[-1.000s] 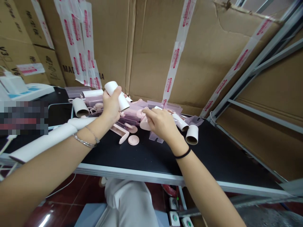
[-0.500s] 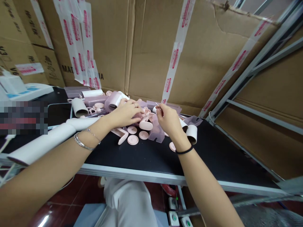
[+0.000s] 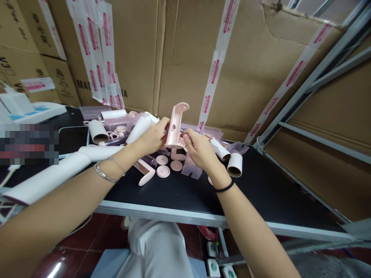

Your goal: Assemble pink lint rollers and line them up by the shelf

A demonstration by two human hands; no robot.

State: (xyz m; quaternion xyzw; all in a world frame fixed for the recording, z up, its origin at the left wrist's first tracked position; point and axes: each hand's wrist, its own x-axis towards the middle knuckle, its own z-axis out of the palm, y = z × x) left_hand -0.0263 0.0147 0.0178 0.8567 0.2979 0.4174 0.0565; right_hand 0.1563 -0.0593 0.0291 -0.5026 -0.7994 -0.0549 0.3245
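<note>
My left hand (image 3: 152,138) is closed on a pink plastic bracket (image 3: 176,123), held upright above the black tabletop (image 3: 185,189). My right hand (image 3: 197,148) is pinched against the bracket's right side; whether it holds anything small I cannot make out. Below the hands lies a heap of parts: pink round discs (image 3: 163,171), another pink bracket (image 3: 145,173), a clear pale-purple piece (image 3: 191,168) and white tubes (image 3: 235,165).
Taped cardboard boxes (image 3: 232,58) wall the back of the table. A long white tube (image 3: 58,172) lies at the left by a white device (image 3: 26,108). A metal rack frame (image 3: 313,77) stands at the right. Green buttons (image 3: 214,266) show on the floor below.
The left hand let go of the white roll it held up a second ago, reached into the heap, and has now lifted the pink bracket upright. The right hand moved onto it.
</note>
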